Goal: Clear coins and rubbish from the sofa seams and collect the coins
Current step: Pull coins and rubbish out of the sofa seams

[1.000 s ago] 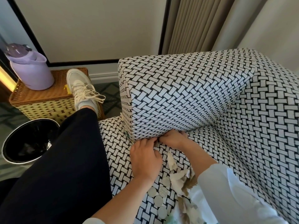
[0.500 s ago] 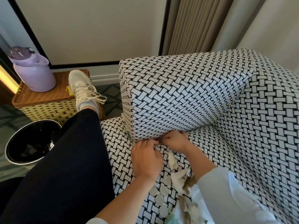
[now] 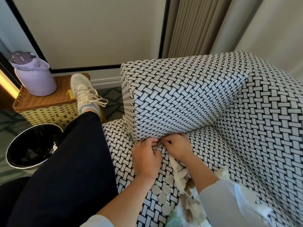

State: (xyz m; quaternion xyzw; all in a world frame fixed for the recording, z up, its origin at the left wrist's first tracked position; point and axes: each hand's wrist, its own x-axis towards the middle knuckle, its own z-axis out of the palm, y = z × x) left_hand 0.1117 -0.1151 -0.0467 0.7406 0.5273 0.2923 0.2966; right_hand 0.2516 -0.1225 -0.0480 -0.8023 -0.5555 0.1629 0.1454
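Note:
Both hands work at the seam (image 3: 173,135) where the patterned sofa arm (image 3: 180,102) meets the seat cushion (image 3: 121,154). My left hand (image 3: 146,158) has its fingers curled and pinches a small pale scrap (image 3: 157,145) at the seam. My right hand (image 3: 178,148) is right beside it, fingers curled with the tips against the seam; what they hold is hidden. Several silver coins (image 3: 163,193) lie on the seat near my wrists. Torn paper rubbish (image 3: 181,176) lies under my right forearm.
A black round bin (image 3: 32,145) stands on the floor to the left. Behind it is a wicker box (image 3: 45,107) with a purple bottle (image 3: 35,77) on top. My leg in dark trousers (image 3: 68,161) stretches across, shoe (image 3: 83,92) on the box.
Both hands have drawn slightly back from the seam, and their curled fingertips now show. The pale scrap has appeared between them.

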